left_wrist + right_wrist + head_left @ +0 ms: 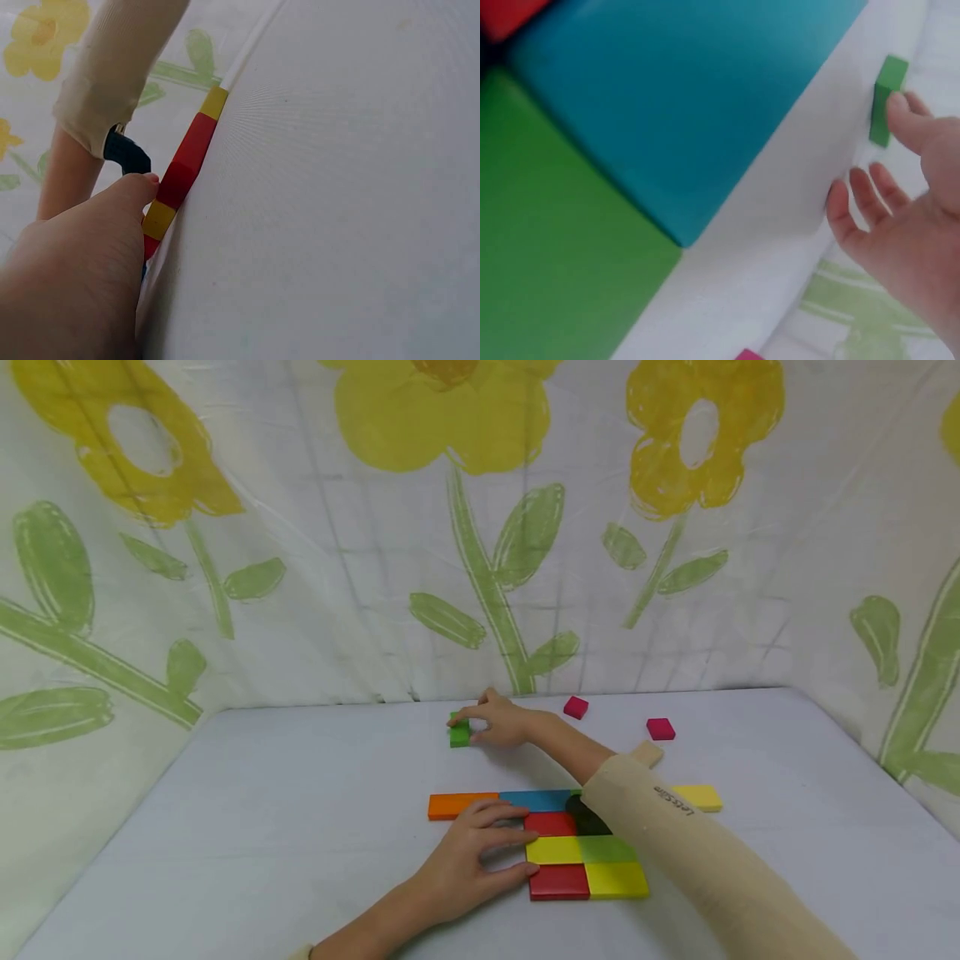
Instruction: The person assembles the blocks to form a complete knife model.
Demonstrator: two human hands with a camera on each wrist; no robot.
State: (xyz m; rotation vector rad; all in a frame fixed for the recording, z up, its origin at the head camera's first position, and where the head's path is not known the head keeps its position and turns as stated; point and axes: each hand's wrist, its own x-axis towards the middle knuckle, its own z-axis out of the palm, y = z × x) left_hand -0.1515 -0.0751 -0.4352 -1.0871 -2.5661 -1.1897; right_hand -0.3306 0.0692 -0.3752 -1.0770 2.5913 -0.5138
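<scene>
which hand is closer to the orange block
Left: the left hand is just beside the orange block; the right hand is farther away, beyond it by a green block.

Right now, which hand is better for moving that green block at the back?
Probably the right hand: it is right at the green block, while the left hand is nearer me, beside the flat tiles.

The right sleeve (701,860) is beige, with small dark lettering (673,801) near its cuff (604,777); a curved dark piece (129,152) juts from inside it. The left sleeve (302,953), barely in view, is beige too. Both hands (480,857) are bare.
</scene>
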